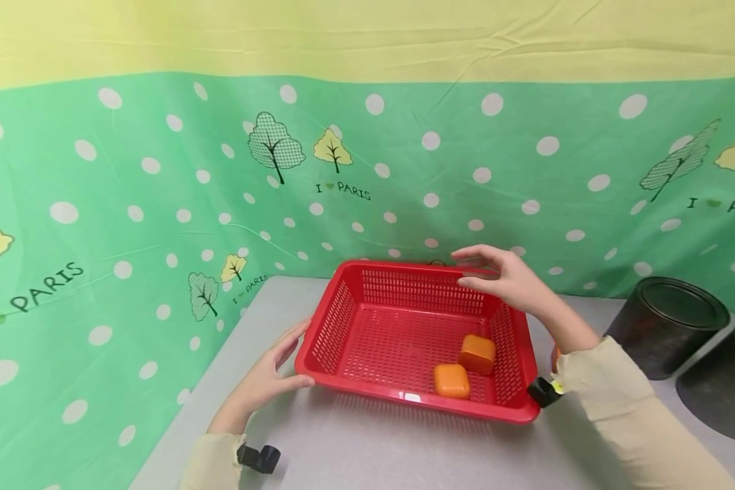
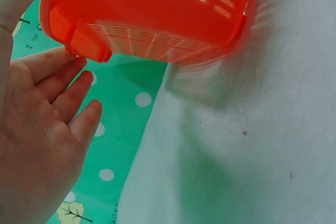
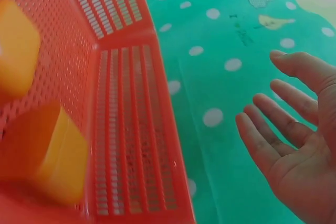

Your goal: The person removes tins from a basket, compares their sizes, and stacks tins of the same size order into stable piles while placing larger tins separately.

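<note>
A red plastic basket (image 1: 367, 391) with slotted walls sits on the grey table in the head view. Two orange rounded blocks, one nearer the front (image 1: 452, 381) and one behind it (image 1: 478, 354), lie inside at its right end. My left hand (image 1: 269, 371) is at the basket's left end, thumb by the front corner; in the left wrist view its fairly straight fingertips (image 2: 79, 61) reach the rim. Over the back right corner hovers my right hand (image 1: 505, 279), fingers spread and loosely bent. The right wrist view shows that palm (image 3: 299, 177) bare and apart from the basket wall.
Two dark lidded cans, one farther back (image 1: 667, 327) and one nearer (image 1: 729, 381), stand at the right. Something orange (image 1: 556, 354) peeks out beside the right sleeve. A green dotted cloth (image 1: 404, 170) hangs close behind the basket and along the left.
</note>
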Demonstrator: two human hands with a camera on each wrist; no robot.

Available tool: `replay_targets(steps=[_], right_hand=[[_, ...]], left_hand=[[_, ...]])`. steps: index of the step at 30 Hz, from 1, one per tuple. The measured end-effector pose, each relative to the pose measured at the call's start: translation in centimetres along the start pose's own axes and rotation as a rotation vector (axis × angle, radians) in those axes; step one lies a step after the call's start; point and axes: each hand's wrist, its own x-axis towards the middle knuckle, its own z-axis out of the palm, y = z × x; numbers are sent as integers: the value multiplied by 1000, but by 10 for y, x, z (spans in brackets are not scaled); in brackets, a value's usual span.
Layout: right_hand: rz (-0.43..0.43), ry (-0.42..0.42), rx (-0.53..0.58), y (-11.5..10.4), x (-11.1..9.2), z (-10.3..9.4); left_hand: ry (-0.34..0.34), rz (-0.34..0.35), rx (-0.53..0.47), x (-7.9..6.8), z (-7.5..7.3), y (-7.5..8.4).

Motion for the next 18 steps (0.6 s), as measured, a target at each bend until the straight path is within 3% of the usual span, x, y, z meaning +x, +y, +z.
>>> replay_targets(steps=[11,15,18], right_hand=[[-80,-87,137,12,35,39],[-70,-198,162,19,40,54],[-44,-337,196,23,41,63]], left_hand=[[3,1,-6,-1,0,1],[3,13,-7,0,-1,0],[0,19,-5,0,-1,-1]])
